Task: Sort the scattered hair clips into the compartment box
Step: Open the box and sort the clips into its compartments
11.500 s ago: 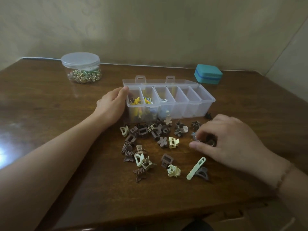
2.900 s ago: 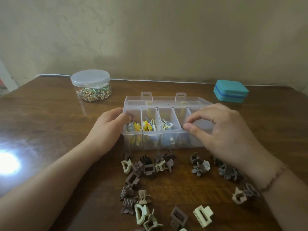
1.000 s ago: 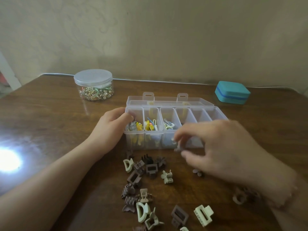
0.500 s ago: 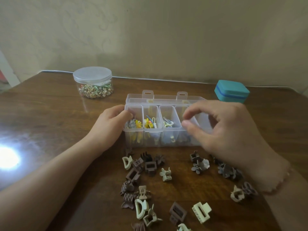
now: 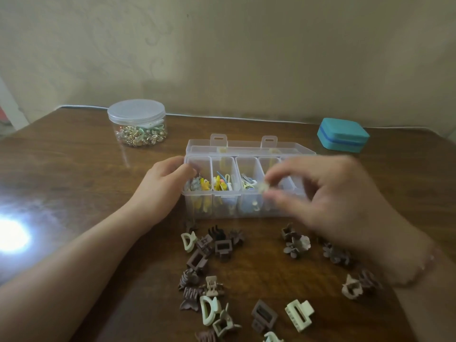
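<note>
The right hand [image 5: 328, 206] is blurred, but its thumb and forefinger pinch a small pale clip [image 5: 263, 188] above the front wall of the compartment box [image 5: 246, 206], about where the third and fourth compartments meet. To do this step well, carry the clip clear over the front rim and over the divider, let it go only once it hangs wholly above the chosen compartment, and spread the fingers low so it does not bounce out. Which compartment it is meant for I cannot tell. The left hand [image 5: 162, 191] holds the box's left end, fingers curled against the wall and thumb near the rim; keeping it there should stop the light box sliding.

The first three compartments from the left already hold small coloured clips; the right-hand ones are hidden behind the hand. The open lid [image 5: 246, 146] lies behind the box. Many brown and pale green hair clips [image 5: 212, 267] lie scattered between the box and the near edge of the table [image 5: 74, 174], with a flower-shaped cluster [image 5: 294, 243] just under the right wrist, which could be swept aside on the way back. A lidded round jar [image 5: 137, 124] stands toward the far left corner, a teal case [image 5: 343, 135] toward the far right; neither is in the way
</note>
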Demonstrator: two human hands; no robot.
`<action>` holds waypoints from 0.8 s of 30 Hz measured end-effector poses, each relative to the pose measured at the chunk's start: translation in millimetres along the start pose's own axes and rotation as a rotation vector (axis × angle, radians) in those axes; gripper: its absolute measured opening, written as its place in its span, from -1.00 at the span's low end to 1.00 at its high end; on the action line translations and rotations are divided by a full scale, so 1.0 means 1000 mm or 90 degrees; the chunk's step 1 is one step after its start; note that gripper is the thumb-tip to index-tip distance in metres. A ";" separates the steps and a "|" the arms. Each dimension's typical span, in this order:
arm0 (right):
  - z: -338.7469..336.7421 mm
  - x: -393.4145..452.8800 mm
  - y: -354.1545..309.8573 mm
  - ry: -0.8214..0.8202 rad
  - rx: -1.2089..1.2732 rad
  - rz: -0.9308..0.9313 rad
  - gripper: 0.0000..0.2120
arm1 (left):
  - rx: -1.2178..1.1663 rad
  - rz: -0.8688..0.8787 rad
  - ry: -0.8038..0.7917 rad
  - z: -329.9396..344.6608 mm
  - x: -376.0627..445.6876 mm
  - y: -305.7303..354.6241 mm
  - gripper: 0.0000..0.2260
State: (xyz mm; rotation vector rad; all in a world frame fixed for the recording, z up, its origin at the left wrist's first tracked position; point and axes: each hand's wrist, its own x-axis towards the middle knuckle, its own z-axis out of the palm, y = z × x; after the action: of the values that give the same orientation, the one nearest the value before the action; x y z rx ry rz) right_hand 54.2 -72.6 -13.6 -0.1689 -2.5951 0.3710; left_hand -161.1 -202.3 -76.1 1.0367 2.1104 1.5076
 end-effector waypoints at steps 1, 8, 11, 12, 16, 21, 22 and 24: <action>-0.004 0.002 0.006 0.059 -0.004 0.037 -0.88 | 0.001 0.002 -0.001 0.000 0.000 0.000 -0.63; 0.002 0.009 0.030 0.021 -0.105 0.155 -0.84 | 0.008 0.002 -0.010 -0.001 -0.001 0.001 -0.62; -0.009 0.005 0.022 0.075 -0.061 0.134 -0.89 | 0.012 0.006 -0.003 -0.001 -0.001 0.002 -0.62; -0.012 0.003 0.017 0.074 -0.035 0.115 -0.89 | 0.011 0.007 0.001 -0.001 -0.001 0.002 -0.62; 0.000 -0.002 -0.010 -0.140 -0.005 0.014 -0.81 | 0.006 0.000 -0.003 -0.001 -0.001 0.001 -0.62; 0.030 -0.003 -0.024 -0.305 -0.079 -0.059 -0.59 | 0.008 -0.001 0.003 -0.001 -0.001 0.001 -0.63; 0.031 -0.002 -0.025 -0.308 -0.084 -0.065 -0.58 | 0.012 0.000 0.004 -0.001 -0.001 0.002 -0.63; 0.034 -0.002 -0.025 -0.290 -0.104 -0.082 -0.58 | 0.009 0.002 0.003 0.000 -0.001 0.002 -0.63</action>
State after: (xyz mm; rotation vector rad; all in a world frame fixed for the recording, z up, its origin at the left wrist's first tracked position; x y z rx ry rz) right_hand 37.7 -104.4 -35.7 0.0339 -3.0669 0.1627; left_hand -159.9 -203.3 -74.6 1.0436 2.1273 1.5002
